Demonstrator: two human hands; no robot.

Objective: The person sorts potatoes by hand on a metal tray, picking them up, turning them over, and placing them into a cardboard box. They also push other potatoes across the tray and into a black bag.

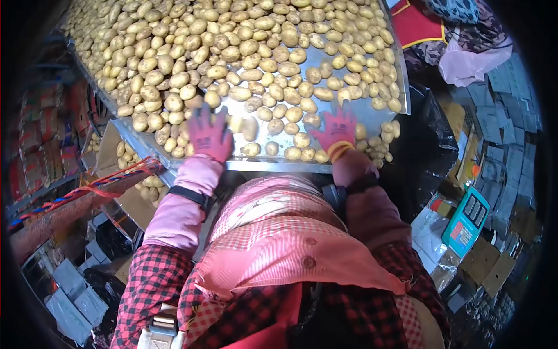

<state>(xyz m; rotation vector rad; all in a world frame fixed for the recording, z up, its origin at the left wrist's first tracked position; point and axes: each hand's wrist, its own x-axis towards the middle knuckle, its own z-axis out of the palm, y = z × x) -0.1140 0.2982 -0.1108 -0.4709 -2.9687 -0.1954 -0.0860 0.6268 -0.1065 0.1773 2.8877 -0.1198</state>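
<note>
Many potatoes point(251, 75) cover a shiny metal sorting table point(325, 56) in front of me. My left hand point(210, 135), in a pinkish-red glove with grey fingertips, lies over the near left part of the table with its fingers spread. Potatoes touch or sit close around its fingertips, and a few beside it are blurred. My right hand point(336, 129), gloved the same way with a yellow-orange band at the wrist, is near the front right edge. Its fingers are spread among potatoes, and neither hand grips one.
A metal lip point(279, 166) runs along the table's near edge. Potatoes also lie in a cardboard box point(108, 152) at left, beside a red-and-blue rope point(87, 189). A black plastic bag point(427, 136) hangs at right, above a teal scale panel point(466, 222).
</note>
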